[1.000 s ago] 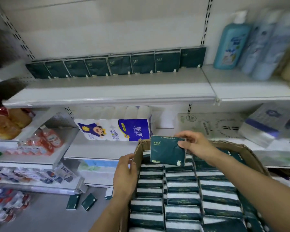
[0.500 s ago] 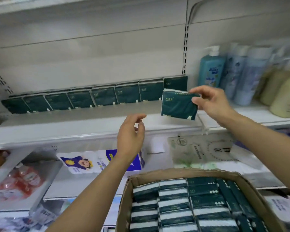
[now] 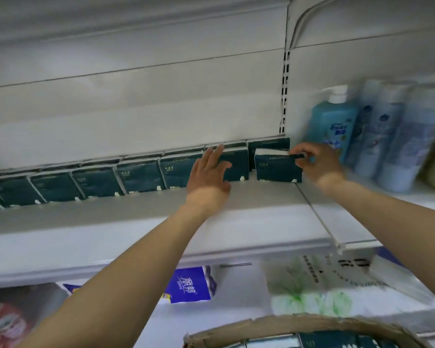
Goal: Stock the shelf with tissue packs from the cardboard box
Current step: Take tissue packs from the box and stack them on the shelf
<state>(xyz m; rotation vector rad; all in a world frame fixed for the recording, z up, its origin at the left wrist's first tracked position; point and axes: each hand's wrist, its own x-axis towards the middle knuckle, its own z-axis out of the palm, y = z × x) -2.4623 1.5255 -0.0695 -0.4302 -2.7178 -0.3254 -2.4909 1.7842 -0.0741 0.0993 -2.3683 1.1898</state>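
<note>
Right hand (image 3: pixel 317 163) pinches the tissue pack (image 3: pixel 276 169) by its top corner. It now stands on the shelf (image 3: pixel 236 222), right end of the row of packs (image 3: pixel 98 182), just beside the blue pump bottle (image 3: pixel 329 126); half a second ago it was mid-air. Left hand (image 3: pixel 209 172) lies flat, fingers straight, against that row, with the cardboard box (image 3: pixel 312 325) down below.

soft even light, motion-blurred right side
</note>
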